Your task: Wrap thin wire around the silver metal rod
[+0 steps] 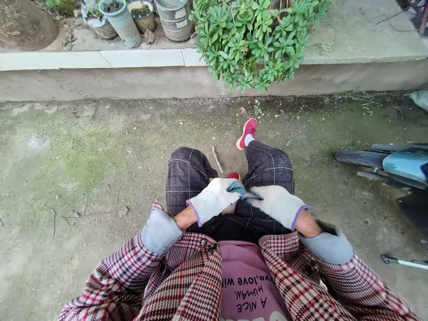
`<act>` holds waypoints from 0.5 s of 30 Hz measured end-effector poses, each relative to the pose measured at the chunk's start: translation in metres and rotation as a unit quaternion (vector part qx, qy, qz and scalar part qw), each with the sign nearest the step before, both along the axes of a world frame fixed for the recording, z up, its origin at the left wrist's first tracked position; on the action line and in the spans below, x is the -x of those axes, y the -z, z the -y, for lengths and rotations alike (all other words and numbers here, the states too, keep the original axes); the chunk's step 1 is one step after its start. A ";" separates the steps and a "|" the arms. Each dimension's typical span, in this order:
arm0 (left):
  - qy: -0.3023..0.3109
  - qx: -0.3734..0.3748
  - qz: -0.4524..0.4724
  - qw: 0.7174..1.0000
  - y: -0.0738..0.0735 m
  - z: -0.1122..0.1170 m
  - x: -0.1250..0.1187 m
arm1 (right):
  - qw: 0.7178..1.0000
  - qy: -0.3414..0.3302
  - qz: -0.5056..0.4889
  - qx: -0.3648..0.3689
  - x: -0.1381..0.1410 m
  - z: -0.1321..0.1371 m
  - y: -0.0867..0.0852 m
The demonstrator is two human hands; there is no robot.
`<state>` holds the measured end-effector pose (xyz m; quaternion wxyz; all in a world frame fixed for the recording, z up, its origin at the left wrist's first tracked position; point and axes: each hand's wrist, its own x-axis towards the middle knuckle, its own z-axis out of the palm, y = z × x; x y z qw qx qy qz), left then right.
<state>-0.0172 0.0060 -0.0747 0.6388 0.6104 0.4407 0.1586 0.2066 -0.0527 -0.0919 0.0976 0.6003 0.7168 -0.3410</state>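
Note:
I sit with both hands in white work gloves with grey-green fingertips, held together over my lap between my knees. My left hand is curled, its fingers closed round something pale that I cannot make out. My right hand meets it fingertip to fingertip, its fingers pinched at the left glove's tips. Dark checked trousers cover my knees. One red shoe points forward on the ground; the other shoe's red toe shows just behind my left hand. A short stick lies on the dirt between my legs.
Bare dirt with green moss patches lies all round. A low concrete kerb runs across the back, with several plant pots and a leafy green bush on it. A teal scooter or bike stands at the right.

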 end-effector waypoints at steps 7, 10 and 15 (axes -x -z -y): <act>-0.083 0.094 0.075 0.989 0.010 -0.004 -0.002 | 0.993 0.084 -0.066 -0.045 0.004 -0.024 0.015; -0.073 0.104 0.089 0.988 0.015 -0.004 -0.004 | 0.939 0.222 -0.256 0.059 -0.015 -0.029 0.013; -0.024 0.085 0.076 0.993 0.025 -0.008 0.001 | 0.830 0.255 -0.452 0.203 -0.025 -0.022 0.001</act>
